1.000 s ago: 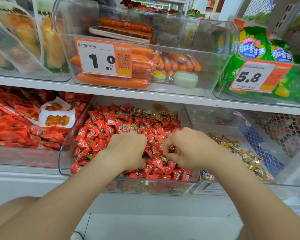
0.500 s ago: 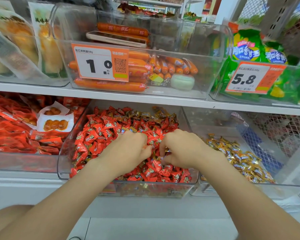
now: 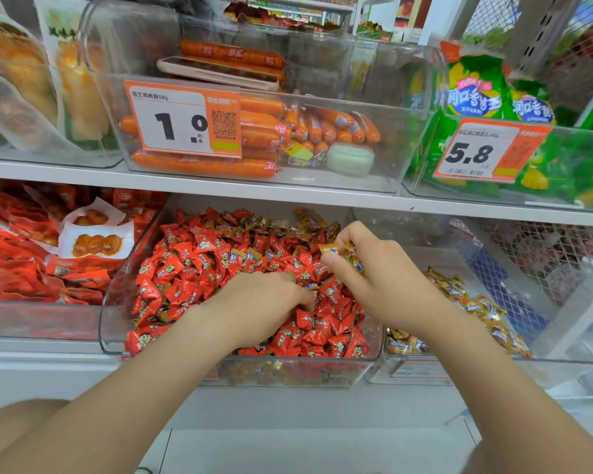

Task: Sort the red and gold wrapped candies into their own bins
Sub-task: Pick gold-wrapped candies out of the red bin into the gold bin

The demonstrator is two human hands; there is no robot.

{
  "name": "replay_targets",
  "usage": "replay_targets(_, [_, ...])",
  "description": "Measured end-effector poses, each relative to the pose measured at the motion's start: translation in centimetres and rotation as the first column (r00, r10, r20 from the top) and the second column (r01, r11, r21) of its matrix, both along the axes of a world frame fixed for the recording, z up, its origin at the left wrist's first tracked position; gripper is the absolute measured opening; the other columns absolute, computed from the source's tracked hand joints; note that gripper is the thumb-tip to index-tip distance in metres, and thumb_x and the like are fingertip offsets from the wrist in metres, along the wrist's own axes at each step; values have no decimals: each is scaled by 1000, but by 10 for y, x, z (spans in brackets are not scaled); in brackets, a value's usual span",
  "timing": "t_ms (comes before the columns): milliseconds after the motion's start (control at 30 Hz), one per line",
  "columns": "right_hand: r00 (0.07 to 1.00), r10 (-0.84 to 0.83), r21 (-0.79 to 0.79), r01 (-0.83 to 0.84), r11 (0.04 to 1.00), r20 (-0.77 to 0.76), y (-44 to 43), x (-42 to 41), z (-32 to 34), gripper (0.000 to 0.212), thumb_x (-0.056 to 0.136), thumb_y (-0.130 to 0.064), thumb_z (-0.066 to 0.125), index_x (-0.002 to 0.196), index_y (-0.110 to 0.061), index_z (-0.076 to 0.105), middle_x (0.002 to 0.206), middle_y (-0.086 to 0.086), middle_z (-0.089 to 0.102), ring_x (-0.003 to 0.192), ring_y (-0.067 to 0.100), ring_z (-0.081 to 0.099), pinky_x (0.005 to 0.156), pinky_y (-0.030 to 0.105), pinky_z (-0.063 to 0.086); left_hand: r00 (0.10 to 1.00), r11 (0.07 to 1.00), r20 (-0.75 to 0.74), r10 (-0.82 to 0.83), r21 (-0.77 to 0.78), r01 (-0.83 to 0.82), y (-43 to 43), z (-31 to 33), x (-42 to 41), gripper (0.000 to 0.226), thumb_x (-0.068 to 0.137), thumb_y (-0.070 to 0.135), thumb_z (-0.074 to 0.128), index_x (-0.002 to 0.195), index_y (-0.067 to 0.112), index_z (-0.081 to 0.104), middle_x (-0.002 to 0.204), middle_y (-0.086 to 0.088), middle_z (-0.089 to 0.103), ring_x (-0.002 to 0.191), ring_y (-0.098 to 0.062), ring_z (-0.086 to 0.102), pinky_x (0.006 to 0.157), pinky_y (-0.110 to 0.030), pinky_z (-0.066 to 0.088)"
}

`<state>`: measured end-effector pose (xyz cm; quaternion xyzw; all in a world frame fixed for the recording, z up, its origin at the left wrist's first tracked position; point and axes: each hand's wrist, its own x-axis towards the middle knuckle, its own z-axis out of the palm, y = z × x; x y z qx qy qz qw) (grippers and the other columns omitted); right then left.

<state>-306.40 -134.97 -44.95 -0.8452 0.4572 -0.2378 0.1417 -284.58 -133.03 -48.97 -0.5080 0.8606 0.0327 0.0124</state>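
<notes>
Hanging above the right rear of the middle bin [image 3: 117,319], the right hand [image 3: 380,278] is seen with thumb and fingers [image 3: 351,234] pinched round a few gold candies [image 3: 329,249]. The left hand [image 3: 264,309] is pressed palm-down into the red candies [image 3: 199,261] heaped in that bin, fingertips buried, so any grasp cannot be told. More gold-wrapped pieces [image 3: 476,302] are piled in the neighbouring bin [image 3: 425,371] on the right.

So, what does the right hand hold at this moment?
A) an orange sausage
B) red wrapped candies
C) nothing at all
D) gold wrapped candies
D: the right hand pinches gold wrapped candies between thumb and fingers, raised above the red wrapped candies.
</notes>
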Motion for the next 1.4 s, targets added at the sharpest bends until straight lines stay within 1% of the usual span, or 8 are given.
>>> replay_targets(333, [1000,31,38,-31,999,4,7,-4,1,18,106,-40,57,104,-26,47,51,-3,44,50,10,49,51,23,30,995,997,-48,82,16,-82,-1,1,10,20,103,46,56,122,48,59,105,14,43,94,-16,59,71,-35,48])
replay_targets(467, [998,65,75,-66,995,18,8,-2,1,12,108,-24,50,116,-30,58,62,-2,59,45,12,44,50,23,34,970,993,-211,119,8,-120,4,4,19,7,101,50,56,107,51,56,99,15,43,87,-9,56,75,-39,54])
replay_targets(567, [999,39,75,-39,996,-6,10,8,-3,20,99,-26,50,100,-37,66,62,-8,62,48,10,49,55,30,44,926,989,-348,144,12,-149,5,8,30,4,98,51,59,101,51,57,99,16,46,86,-6,56,82,-41,54])
replay_targets(700, [975,30,28,-24,999,-222,11,22,-7,13,89,-50,58,89,-41,68,72,-16,69,74,6,62,74,38,59,918,974,-333,214,9,-224,11,11,42,5,95,52,67,97,50,62,97,17,45,86,-2,52,82,-41,53])
replay_targets(867, [914,163,193,-96,976,-371,9,31,-9,5,89,-37,71,88,-39,76,87,-23,73,92,3,65,78,40,62,913,925,-220,344,-87,-370,13,10,48,14,93,53,71,106,54,64,98,16,41,86,-11,59,64,-33,45])
replay_targets(1000, [848,173,164,-103,981,-502,4,40,-11,15,90,-38,72,103,-42,77,107,-19,73,109,13,64,86,39,58,914,937,-254,317,-64,-343,18,14,46,34,93,71,56,120,53,63,101,15,45,90,-15,60,70,-36,52])
replay_targets(1200, [797,173,121,-126,985,-579,-7,52,-21,46,82,-54,83,125,-43,71,122,-13,71,117,19,63,85,40,55,874,937,-386,294,-65,-344,16,13,47,12,102,44,58,98,42,69,98,16,61,86,-11,63,86,-41,56])
replay_targets(1400, [807,145,83,-119,989,-573,-6,58,-26,20,91,-41,71,111,-40,74,108,-9,73,108,22,66,73,36,49,868,950,-420,264,-43,-310,16,13,45,12,101,43,60,94,40,69,96,16,69,86,-7,66,84,-40,57])
